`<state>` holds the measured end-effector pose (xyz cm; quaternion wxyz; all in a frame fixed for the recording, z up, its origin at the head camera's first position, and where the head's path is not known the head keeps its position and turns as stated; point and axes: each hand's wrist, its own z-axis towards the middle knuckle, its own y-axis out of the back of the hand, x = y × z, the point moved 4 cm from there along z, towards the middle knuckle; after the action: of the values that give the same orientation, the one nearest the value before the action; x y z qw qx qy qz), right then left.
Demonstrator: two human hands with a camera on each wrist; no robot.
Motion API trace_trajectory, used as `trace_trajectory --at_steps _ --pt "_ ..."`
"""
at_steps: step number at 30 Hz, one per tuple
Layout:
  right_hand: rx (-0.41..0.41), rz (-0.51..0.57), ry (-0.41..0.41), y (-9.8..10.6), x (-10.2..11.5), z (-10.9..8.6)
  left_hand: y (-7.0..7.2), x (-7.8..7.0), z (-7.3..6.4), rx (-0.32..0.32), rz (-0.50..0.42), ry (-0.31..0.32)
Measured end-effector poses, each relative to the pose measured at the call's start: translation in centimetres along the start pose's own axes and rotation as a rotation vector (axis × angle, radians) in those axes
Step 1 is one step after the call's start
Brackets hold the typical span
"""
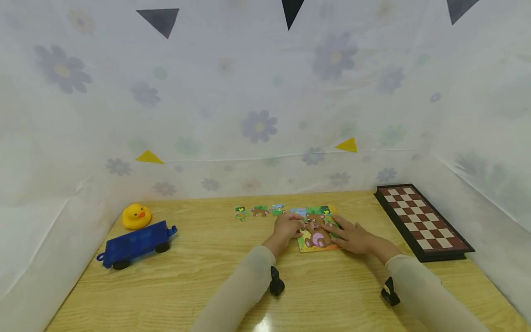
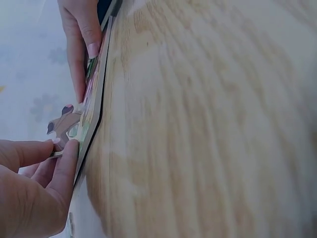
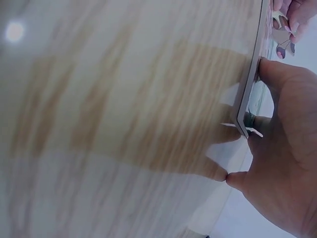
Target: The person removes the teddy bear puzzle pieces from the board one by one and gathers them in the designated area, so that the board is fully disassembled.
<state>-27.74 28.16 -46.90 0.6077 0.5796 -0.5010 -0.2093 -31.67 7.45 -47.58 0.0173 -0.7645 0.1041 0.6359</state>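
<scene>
Pinching a jigsaw piece point(image 2: 65, 125) (head view: unclear), left hand point(image 1: 285, 227) faces spread right hand point(image 1: 355, 238).

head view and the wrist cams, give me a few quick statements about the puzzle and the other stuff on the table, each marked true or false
1. The left hand pinches a puzzle piece. True.
2. The right hand is lifted clear of the puzzle. False: its fingers touch the puzzle.
3. Loose pieces lie to the left of the puzzle, toward the far edge of the table. True.
4. The yellow duck sits on the checkered board. False: the duck is on the table behind the blue cart.
5. The checkered board lies to the right of the puzzle. True.
</scene>
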Motion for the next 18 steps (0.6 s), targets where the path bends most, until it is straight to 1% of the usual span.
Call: trace_trajectory --at_steps 4,7,13,15,16,18 --pt "0.012 -0.02 -0.029 0.0 0.1 0.2 0.1 0.0 0.0 0.001 -0.006 -0.005" --pt "-0.003 -0.028 -0.032 0.0 0.4 0.3 0.0 0.1 0.0 -0.004 -0.006 -0.017" --pt "-0.069 -0.046 0.031 -0.2 1.3 0.5 0.0 0.2 -0.2 -0.007 -0.01 -0.031" --pt "-0.092 -0.034 0.047 -0.4 1.5 0.5 0.0 0.2 -0.2 -0.006 -0.013 -0.031" --pt "-0.109 -0.027 0.057 -0.5 1.7 0.6 0.0 0.2 -0.2 -0.006 -0.013 -0.031" --pt "-0.169 -0.014 0.084 -0.7 2.0 0.8 0.0 0.2 -0.2 -0.005 -0.016 -0.032"
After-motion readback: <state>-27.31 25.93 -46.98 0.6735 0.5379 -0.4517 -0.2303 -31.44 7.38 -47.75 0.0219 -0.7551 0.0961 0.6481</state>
